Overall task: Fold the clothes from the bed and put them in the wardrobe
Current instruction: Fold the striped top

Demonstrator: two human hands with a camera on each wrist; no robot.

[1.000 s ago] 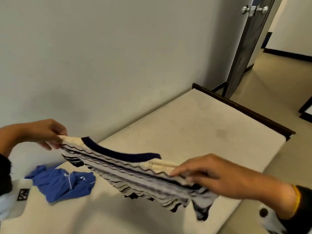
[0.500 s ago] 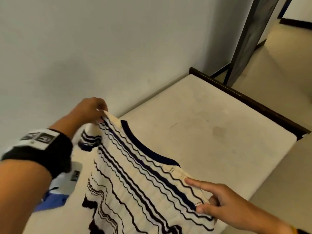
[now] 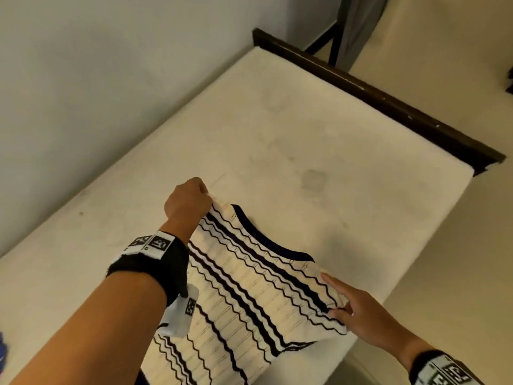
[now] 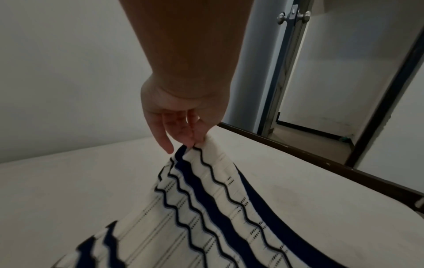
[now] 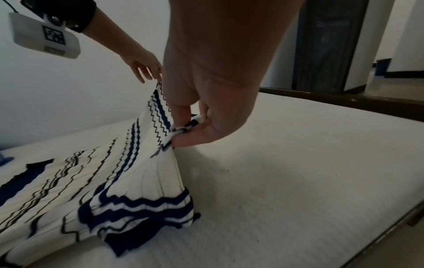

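Observation:
A cream knit top (image 3: 249, 295) with wavy navy stripes and a navy neckband is spread over the bare mattress (image 3: 305, 129). My left hand (image 3: 188, 201) pinches one shoulder of the striped top (image 4: 206, 181) between thumb and fingertips, held a little above the mattress. My right hand (image 3: 358, 309) pinches the other shoulder, its index finger stretched out along the fabric. In the right wrist view the thumb and fingers of my right hand (image 5: 190, 127) grip a bunched corner of the top (image 5: 128, 181), and its short sleeve droops onto the bed. The top's lower part lies flat toward me.
The bed runs along a pale wall (image 3: 111, 65) on the left. A dark wooden bed frame (image 3: 388, 101) closes the far end. A grey door (image 3: 358, 26) stands beyond it. A blue garment (image 3: 3, 348) peeks in at the left edge. Floor (image 3: 458, 245) lies to the right.
Both hands have carried the striped top forward and down, from hanging in the air to spreading out on the mattress. The view has tilted down; the blue garment has slid to the left edge.

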